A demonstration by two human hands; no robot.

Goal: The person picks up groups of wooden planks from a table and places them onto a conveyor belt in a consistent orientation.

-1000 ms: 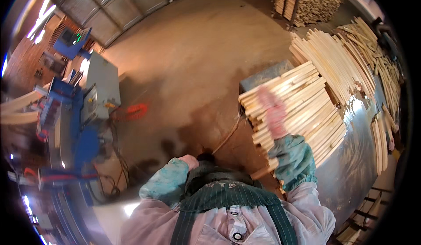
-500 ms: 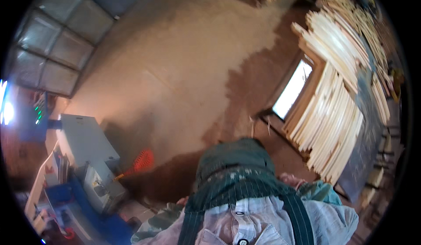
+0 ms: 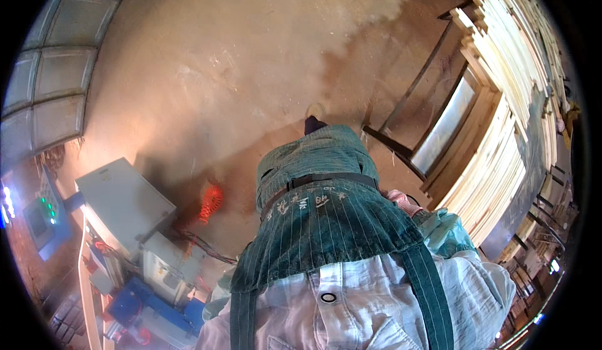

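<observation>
From where I stand, the right hand (image 3: pixel 403 201) hangs low at the person's right side, just beside the apron (image 3: pixel 326 224). Most of it is tucked between the apron and the green sleeve (image 3: pixel 446 232), so I can't tell whether the fingers are curled or loose, or whether anything is in them. The left hand is out of sight, and its grip can't be told either.

The wood strips (image 3: pixel 492 177) lie to the right of the right hand, beyond the sleeve, side by side along the dark table (image 3: pixel 537 143). They look near the sleeve, apart from the hand. More strips (image 3: pixel 511 46) spread farther along. Over on the person's left, well apart from the right hand, stand a grey cabinet (image 3: pixel 125 203) and a red coiled hose (image 3: pixel 211 204).
</observation>
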